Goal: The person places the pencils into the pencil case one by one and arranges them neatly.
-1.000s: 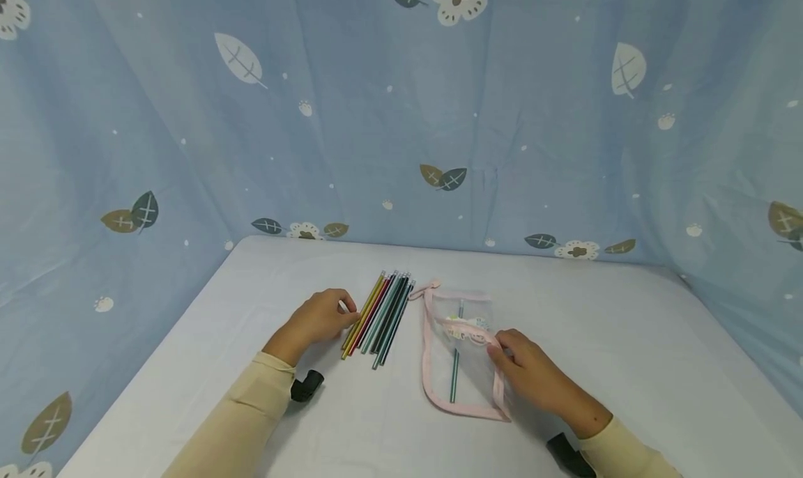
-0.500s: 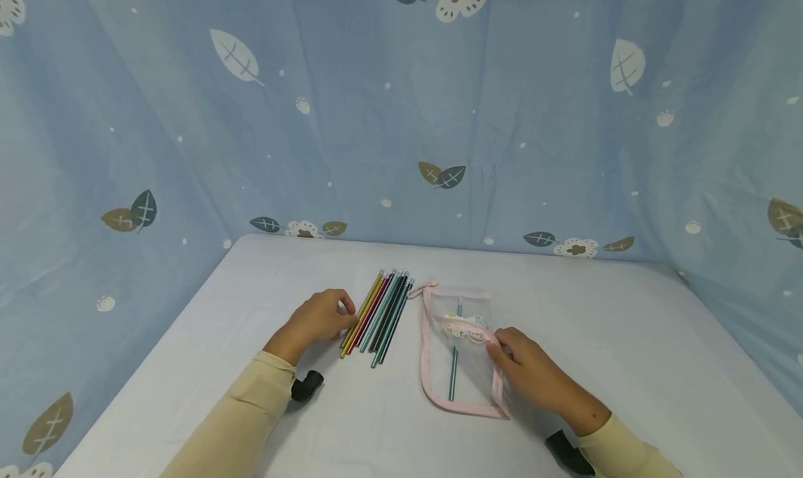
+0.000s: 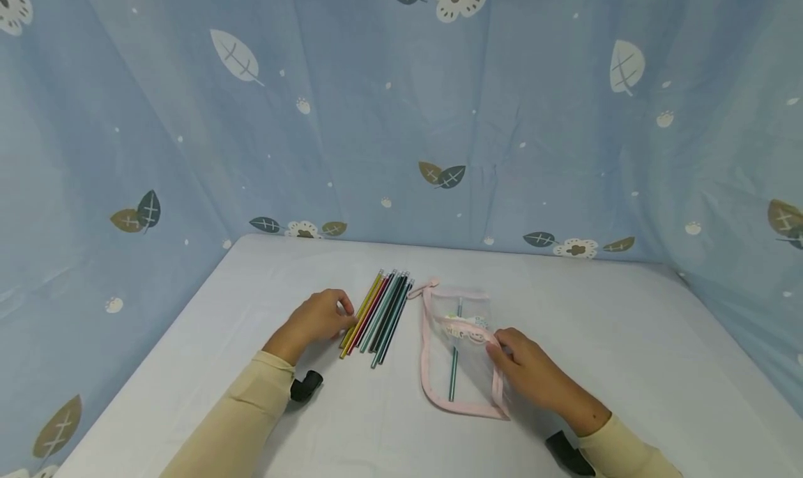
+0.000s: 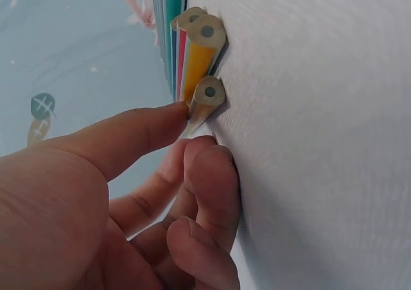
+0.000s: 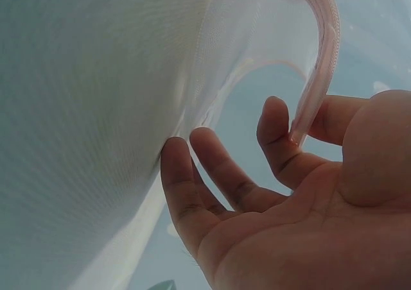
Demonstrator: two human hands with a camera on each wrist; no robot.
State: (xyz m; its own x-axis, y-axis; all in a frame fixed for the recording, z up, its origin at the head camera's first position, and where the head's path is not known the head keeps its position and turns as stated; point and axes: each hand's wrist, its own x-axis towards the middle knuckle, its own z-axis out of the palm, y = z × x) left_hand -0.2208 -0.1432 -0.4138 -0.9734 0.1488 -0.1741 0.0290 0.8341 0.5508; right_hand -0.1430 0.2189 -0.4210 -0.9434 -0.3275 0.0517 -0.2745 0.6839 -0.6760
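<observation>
In the head view, a row of several metallic pencils (image 3: 385, 318), gold, red, teal and dark green, lies side by side on the table. At its left edge my left hand (image 3: 318, 316) has thumb and fingertips at the outermost gold pencil (image 4: 209, 92), seemingly pinching it; the contact is partly hidden. A clear mesh zip pouch (image 3: 433, 380) with pink trim lies to the right of the row. Inside it is one green pencil (image 3: 454, 373). My right hand (image 3: 533, 370) pinches the pink edge (image 5: 320, 72) of the pouch's opening between thumb and index finger, lifting it.
The table (image 3: 376, 429) has a white cover. Behind and at both sides hangs a blue curtain (image 3: 351, 116) with leaf and flower prints. A pink zip pull (image 3: 426, 288) sticks out at the pouch's upper left corner.
</observation>
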